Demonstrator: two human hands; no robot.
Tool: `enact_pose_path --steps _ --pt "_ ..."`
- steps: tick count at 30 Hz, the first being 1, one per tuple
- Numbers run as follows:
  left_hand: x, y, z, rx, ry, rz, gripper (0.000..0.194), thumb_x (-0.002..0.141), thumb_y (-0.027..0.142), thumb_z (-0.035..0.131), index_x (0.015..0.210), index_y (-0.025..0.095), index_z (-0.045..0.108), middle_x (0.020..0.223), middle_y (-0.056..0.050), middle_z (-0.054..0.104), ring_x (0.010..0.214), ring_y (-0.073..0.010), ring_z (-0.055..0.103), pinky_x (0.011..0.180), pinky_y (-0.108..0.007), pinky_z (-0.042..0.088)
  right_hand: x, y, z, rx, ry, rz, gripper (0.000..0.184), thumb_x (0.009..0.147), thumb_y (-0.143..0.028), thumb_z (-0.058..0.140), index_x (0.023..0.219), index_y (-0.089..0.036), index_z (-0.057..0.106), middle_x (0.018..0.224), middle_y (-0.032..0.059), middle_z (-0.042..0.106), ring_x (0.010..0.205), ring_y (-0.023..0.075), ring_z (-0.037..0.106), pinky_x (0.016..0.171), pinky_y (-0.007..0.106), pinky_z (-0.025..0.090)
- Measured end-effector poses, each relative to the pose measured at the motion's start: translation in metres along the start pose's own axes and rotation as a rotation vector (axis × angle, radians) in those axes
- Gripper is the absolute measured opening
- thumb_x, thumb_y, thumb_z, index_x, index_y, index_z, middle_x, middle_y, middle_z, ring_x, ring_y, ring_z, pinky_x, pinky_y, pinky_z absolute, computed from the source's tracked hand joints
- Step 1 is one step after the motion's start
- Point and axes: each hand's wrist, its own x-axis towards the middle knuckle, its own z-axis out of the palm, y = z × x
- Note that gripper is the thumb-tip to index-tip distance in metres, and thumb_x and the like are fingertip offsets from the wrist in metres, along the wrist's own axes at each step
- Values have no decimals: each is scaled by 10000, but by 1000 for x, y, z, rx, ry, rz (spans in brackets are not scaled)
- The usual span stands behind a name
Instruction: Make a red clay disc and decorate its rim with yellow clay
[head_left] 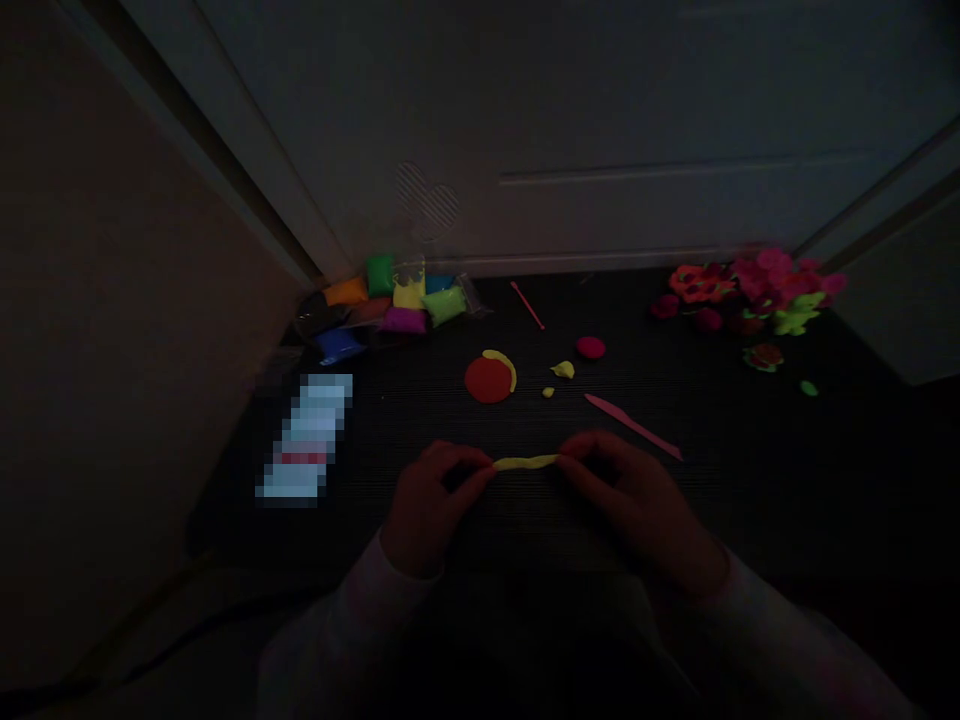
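Note:
A thin strip of yellow modelling clay (pixel 526 463) stretches between my two hands near the front of the dark table. My left hand (pixel 435 500) pinches its left end, and my right hand (pixel 637 500) pinches the right end. Beyond them lies a flat red clay disc (pixel 486 382) with a curved yellow clay strip (pixel 507 366) along its upper right edge. Two small yellow clay bits (pixel 564 370) and a crimson clay oval (pixel 591 348) sit right of the disc. A pink modelling knife (pixel 634 427) lies slanted just beyond my right hand.
Bags of coloured clay (pixel 405 300) are heaped at the back left. A lit, pixelated phone-like screen (pixel 309 435) lies on the left. A thin pink stick tool (pixel 528 305) rests at the back. Pink and orange clay shapes (pixel 772 285) cluster at the back right, before a pale panel.

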Motion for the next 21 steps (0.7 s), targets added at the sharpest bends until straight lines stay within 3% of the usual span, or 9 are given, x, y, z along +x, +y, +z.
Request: enact_pose_path --steps 7,21 --pt "-1 -2 1 67 20 80 108 685 259 531 740 216 613 723 20 610 721 -119 545 676 -284 431 1 3 0 -62 36 -29 122 729 -258 456 808 -204 531 757 -6 591 717 136 536 639 271 408" --pt "1 -4 -1 186 10 94 93 675 251 543 717 209 613 697 20 614 700 -126 533 691 -307 409 3 6 2 -256 51 -107 108 731 -231 451 781 -214 544 697 -22 582 655 130 514 617 271 376"
